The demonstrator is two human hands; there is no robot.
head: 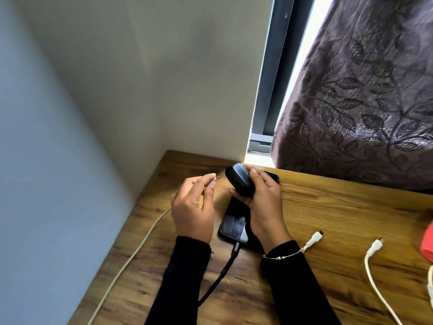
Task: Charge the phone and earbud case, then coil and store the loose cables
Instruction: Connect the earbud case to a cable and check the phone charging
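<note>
A: Step in hand: earbud case charging. Left hand (192,214) pinches the plug (216,177) of the pale cable (131,254).
B: Phone (234,227) lies on the desk (339,219), black cable (225,270) in (apparently seated). Right hand (262,198) grips the earbud case (240,182) above it.
A: Next, likely: align plug with port; port not visible.

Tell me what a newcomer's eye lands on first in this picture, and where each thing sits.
First, the two hands raised over the wooden desk: the right hand grips a rounded black earbud case, and the left hand pinches the plug of a pale cable just left of it. Below them a black phone lies flat with a black cable plugged in. A purple leaf-patterned curtain fills the upper right.
</note>
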